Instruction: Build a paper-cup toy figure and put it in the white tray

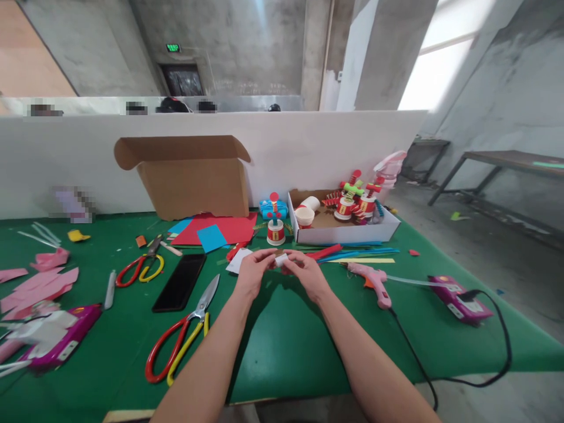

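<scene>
Both hands meet over the middle of the green table (pixel 282 341). My left hand (pixel 254 269) pinches one side of a small piece of white and brown card (pixel 281 259). From the other side, the fingers of my right hand (pixel 306 272) are closed on the same piece. Its exact shape is partly hidden by the fingertips. Beside the left hand lies a white paper piece (pixel 238 261). Just beyond the hands stands a paper-cup figure (pixel 275 230) with a blue body and a round red top. Red and blue paper strips (pixel 328 252) lie behind the right hand.
A pink glue gun (pixel 372 282) is corded to a purple power strip (pixel 460 299) on the right. To the left lie large scissors (pixel 187 329), a black phone (pixel 180 283) and smaller scissors (pixel 143 264). A white-sided box (pixel 348 235) holds cups and figures at the back, near coloured paper (pixel 212 238).
</scene>
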`<action>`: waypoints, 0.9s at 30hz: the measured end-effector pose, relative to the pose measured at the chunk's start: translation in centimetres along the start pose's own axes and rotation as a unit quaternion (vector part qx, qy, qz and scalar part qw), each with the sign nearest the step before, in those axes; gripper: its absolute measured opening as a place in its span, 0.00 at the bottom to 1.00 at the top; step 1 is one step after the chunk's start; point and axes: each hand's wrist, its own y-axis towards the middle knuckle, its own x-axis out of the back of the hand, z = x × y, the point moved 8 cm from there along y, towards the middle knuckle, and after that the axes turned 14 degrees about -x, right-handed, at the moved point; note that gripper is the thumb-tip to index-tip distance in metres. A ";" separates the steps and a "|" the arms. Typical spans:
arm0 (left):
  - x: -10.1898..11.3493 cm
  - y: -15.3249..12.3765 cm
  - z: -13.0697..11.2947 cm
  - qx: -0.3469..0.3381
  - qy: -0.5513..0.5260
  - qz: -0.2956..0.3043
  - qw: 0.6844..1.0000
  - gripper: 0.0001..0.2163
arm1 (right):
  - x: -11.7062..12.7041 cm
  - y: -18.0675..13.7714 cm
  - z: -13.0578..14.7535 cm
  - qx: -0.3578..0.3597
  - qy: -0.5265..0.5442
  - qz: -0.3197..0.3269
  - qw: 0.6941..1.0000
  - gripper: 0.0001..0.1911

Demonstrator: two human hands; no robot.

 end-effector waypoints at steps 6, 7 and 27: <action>-0.7 -0.6 -3.7 -0.170 0.170 0.032 0.970 0.05 | 0.0 0.1 -0.9 -0.058 0.073 0.013 0.996 0.13; -0.9 -0.8 -4.2 -0.193 0.188 0.040 0.962 0.05 | 0.0 0.1 -0.9 -0.059 0.077 0.010 0.995 0.13; -2.8 -3.0 -6.9 -0.463 0.336 0.138 0.809 0.13 | 0.3 -0.2 -0.3 -0.039 0.090 -0.010 0.995 0.10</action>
